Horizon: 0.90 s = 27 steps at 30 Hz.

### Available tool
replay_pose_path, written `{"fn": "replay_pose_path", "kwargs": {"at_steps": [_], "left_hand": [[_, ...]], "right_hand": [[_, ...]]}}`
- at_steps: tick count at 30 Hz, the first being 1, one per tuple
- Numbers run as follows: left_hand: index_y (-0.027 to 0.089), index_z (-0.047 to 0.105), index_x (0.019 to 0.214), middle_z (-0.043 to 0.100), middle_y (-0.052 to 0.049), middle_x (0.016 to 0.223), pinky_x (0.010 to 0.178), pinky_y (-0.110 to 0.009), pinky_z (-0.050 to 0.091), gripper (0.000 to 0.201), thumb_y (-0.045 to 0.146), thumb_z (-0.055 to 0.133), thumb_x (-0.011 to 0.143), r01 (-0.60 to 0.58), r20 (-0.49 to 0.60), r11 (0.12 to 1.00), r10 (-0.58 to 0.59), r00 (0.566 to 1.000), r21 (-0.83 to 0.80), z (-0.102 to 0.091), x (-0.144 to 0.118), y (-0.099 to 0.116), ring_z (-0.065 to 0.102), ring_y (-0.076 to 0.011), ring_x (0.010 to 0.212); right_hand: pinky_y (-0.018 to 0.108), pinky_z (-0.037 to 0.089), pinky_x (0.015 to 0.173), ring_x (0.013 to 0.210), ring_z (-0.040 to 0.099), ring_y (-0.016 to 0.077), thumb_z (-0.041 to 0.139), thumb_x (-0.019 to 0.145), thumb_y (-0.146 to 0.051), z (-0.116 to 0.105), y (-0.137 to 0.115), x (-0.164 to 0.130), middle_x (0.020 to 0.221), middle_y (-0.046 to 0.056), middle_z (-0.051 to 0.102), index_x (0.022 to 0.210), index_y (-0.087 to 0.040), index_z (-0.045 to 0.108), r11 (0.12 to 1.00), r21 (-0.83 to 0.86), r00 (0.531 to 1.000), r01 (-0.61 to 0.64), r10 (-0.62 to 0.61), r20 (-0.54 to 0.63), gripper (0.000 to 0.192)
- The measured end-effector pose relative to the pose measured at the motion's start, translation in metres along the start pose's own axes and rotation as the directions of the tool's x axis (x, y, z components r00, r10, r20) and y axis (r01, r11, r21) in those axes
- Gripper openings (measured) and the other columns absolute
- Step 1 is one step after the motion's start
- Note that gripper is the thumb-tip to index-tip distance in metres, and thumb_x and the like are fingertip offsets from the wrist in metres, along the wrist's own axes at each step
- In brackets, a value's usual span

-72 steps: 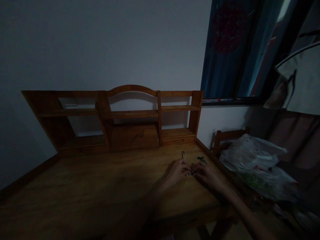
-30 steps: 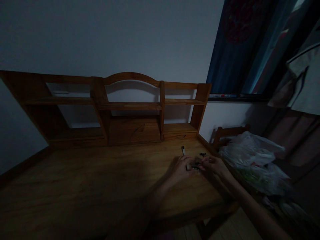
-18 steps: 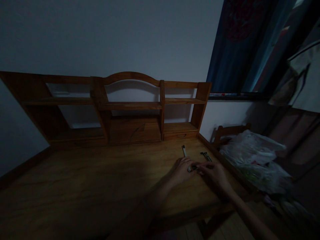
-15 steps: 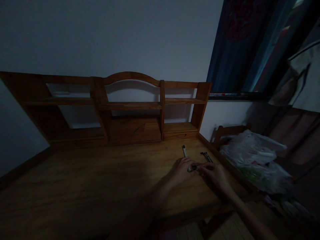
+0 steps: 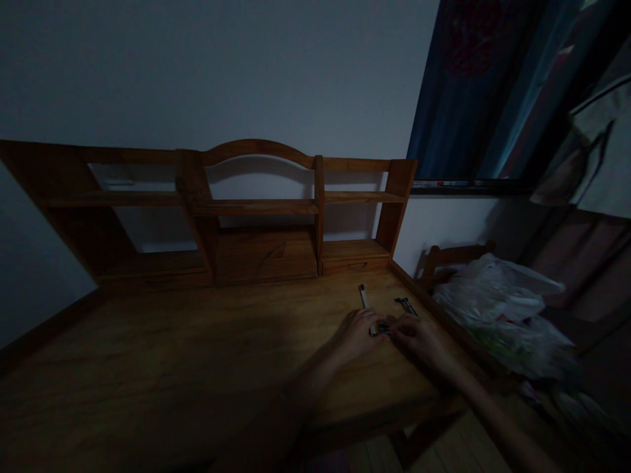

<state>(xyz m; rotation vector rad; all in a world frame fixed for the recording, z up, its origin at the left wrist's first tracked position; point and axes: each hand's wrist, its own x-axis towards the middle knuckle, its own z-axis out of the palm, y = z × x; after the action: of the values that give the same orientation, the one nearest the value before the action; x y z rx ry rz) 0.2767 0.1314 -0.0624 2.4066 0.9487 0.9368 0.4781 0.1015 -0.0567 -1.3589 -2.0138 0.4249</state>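
— Looking at the near right part of the desk (image 5: 148, 368) first: what are the hands doing?

— Both are still resting on the wood, close together. The left hand (image 5: 355, 334) and the right hand (image 5: 418, 336) are meeting fingertip to fingertip over a small dark object (image 5: 382, 328), and each seems to be pinching one end of it. In this dim light I cannot tell how firmly they are closing on it.

— Is anything changing from a moment ago?

— Very little. The hands are keeping the same spot by the right edge, only drawing slightly tighter together. The small object is staying between them, low over the wood, so the fiddling seems to be carrying on rather than finishing.

— And beyond the hands?

— A slim pale stick (image 5: 363, 297) is lying just past the left hand, and a small dark tool (image 5: 405, 304) is lying beside it, nearer the right edge; both are lying apart from the fingers, as before. Farther back, the wooden shelf unit (image 5: 256, 209) is standing along the back edge.
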Motion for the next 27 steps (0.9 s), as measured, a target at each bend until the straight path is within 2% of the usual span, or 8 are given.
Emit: {"fn": "replay_pose_path", "kwargs": {"at_steps": [5,8,13,17,22,27], "left_hand": [[0.027,0.062,0.111,0.064,0.001,0.115,0.099,-0.033,0.039,0.037,0.028,0.067,0.075,-0.028,0.013,0.999,0.028,1.000,-0.029,-0.001,0.000,-0.001,0.055,-0.0194,0.109],[0.026,0.063,0.110,0.065,0.000,0.111,0.098,-0.033,0.040,0.035,0.030,0.068,0.075,-0.017,0.021,1.000,0.017,1.000,-0.025,-0.003,0.000,-0.001,0.056,-0.0201,0.107],[0.026,0.064,0.110,0.065,-0.002,0.112,0.098,-0.035,0.040,0.037,0.034,0.068,0.075,0.006,0.032,1.000,-0.005,0.999,-0.022,-0.002,0.000,-0.003,0.056,-0.0215,0.107],[0.026,0.063,0.112,0.063,-0.003,0.117,0.100,-0.036,0.038,0.041,0.036,0.070,0.073,0.028,0.009,1.000,-0.028,1.000,-0.001,0.000,-0.001,-0.006,0.053,-0.0230,0.112],[0.027,0.062,0.112,0.063,-0.002,0.116,0.099,-0.034,0.039,0.042,0.038,0.071,0.073,0.042,0.012,0.999,-0.042,0.999,-0.020,0.001,-0.001,-0.006,0.056,-0.0214,0.109],[0.025,0.064,0.109,0.065,-0.002,0.112,0.097,-0.032,0.041,0.040,0.038,0.072,0.072,0.027,-0.008,0.999,-0.027,1.000,-0.032,0.002,0.000,-0.008,0.057,-0.0210,0.106]], "right_hand": [[0.030,0.046,0.076,0.082,0.062,0.0203,0.055,0.079,-0.020,-0.009,-0.022,0.001,0.092,0.007,0.066,0.086,-0.022,0.073,0.985,-0.111,0.985,0.133,-0.120,0.121,0.020],[0.029,0.046,0.073,0.077,0.062,0.0193,0.052,0.079,-0.018,-0.010,-0.030,-0.005,0.092,0.006,0.065,0.090,-0.023,0.073,0.976,-0.174,0.983,0.131,-0.106,0.147,0.024],[0.031,0.047,0.075,0.078,0.063,0.0211,0.049,0.081,-0.020,-0.006,-0.025,-0.013,0.089,0.006,0.066,0.099,-0.025,0.072,0.991,-0.124,0.993,0.042,-0.028,0.113,0.030],[0.034,0.047,0.082,0.088,0.063,0.0227,0.047,0.082,-0.020,-0.003,-0.019,-0.017,0.097,0.007,0.068,0.103,-0.023,0.071,0.999,-0.028,0.996,-0.020,0.022,0.083,0.032],[0.035,0.047,0.082,0.090,0.062,0.0234,0.046,0.084,-0.020,0.000,-0.018,-0.026,0.098,0.008,0.068,0.108,-0.022,0.069,1.000,0.008,1.000,0.022,-0.022,-0.005,0.034],[0.032,0.048,0.075,0.082,0.064,0.0221,0.043,0.085,-0.020,0.001,-0.019,-0.036,0.093,0.008,0.066,0.115,-0.023,0.065,0.988,-0.139,0.997,0.070,-0.071,0.002,0.037]]}}
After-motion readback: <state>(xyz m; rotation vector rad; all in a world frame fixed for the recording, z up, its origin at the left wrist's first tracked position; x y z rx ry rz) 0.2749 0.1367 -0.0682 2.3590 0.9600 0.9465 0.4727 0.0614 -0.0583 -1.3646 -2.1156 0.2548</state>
